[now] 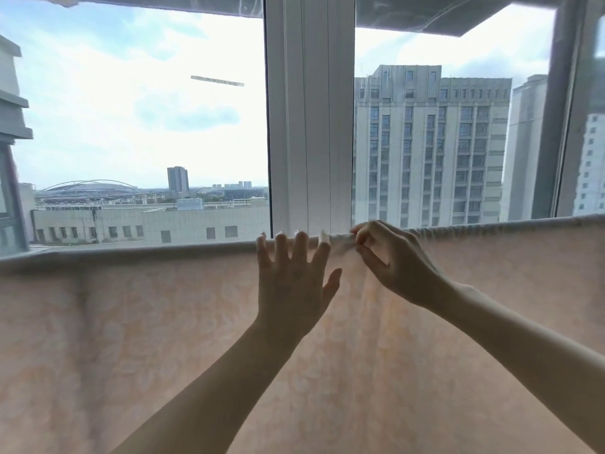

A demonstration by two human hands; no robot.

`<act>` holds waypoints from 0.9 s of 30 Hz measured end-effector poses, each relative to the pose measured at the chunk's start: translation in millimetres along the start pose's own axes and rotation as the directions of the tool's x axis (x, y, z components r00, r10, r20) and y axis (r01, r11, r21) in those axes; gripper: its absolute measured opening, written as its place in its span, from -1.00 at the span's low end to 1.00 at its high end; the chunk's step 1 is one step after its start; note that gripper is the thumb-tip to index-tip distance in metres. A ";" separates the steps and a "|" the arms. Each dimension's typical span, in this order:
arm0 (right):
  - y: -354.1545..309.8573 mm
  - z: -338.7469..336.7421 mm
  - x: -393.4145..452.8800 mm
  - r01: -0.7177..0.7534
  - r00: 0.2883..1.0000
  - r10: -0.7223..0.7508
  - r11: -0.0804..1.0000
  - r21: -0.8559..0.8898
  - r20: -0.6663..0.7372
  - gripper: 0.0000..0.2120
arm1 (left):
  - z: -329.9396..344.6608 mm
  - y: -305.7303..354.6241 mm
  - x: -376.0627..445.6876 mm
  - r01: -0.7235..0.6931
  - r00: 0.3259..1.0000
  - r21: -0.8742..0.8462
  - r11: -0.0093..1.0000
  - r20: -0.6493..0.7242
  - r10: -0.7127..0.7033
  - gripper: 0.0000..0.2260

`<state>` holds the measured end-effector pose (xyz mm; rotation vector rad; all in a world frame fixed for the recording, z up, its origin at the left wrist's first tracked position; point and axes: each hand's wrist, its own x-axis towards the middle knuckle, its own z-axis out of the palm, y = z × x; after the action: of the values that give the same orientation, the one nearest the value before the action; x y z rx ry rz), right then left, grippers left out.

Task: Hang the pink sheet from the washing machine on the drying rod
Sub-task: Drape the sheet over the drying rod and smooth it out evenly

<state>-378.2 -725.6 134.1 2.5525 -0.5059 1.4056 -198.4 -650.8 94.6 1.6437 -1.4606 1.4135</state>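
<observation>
The pink sheet (147, 322) hangs draped over the drying rod, which runs across the frame under the sheet's top fold (163, 250) and is hidden by the cloth. My left hand (294, 280) lies flat against the sheet at the middle, fingers spread and straight, fingertips up at the fold. Just to its right, my right hand (389, 257) pinches a small bunched bit of the sheet's top edge (340, 242) between thumb and fingers.
A large window stands right behind the rod, with a white frame post (311, 126) in the middle and a grey post (556, 126) at the right. Buildings and sky show through the glass.
</observation>
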 end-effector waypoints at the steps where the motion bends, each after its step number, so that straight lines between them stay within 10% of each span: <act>1: -0.7 -6.2 3.5 -0.044 0.999 0.043 0.998 0.039 0.017 -0.94 | 1.6 0.1 -0.4 -0.007 1.000 0.005 1.000 -0.009 0.007 -0.54; 9: 23.3 -30.1 56.9 -0.420 0.827 0.318 0.898 0.133 0.464 -0.59 | -0.9 3.8 2.0 0.004 0.997 0.059 0.998 0.075 -0.008 -0.49; 15: 31.3 -36.8 62.3 -0.454 0.718 0.283 0.883 0.119 0.636 -0.79 | -0.2 0.3 1.3 0.011 0.995 0.097 0.995 0.097 -0.021 -0.45; 27: 43.6 -37.1 42.5 -0.219 0.976 0.215 0.959 0.179 0.042 -0.85 | -2.9 7.5 5.3 0.068 0.991 0.103 0.992 0.109 -0.079 -0.47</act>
<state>-402.8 -762.9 189.7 2.7293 -0.7105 1.5641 -207.0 -652.4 98.5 1.8470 -1.3949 1.3930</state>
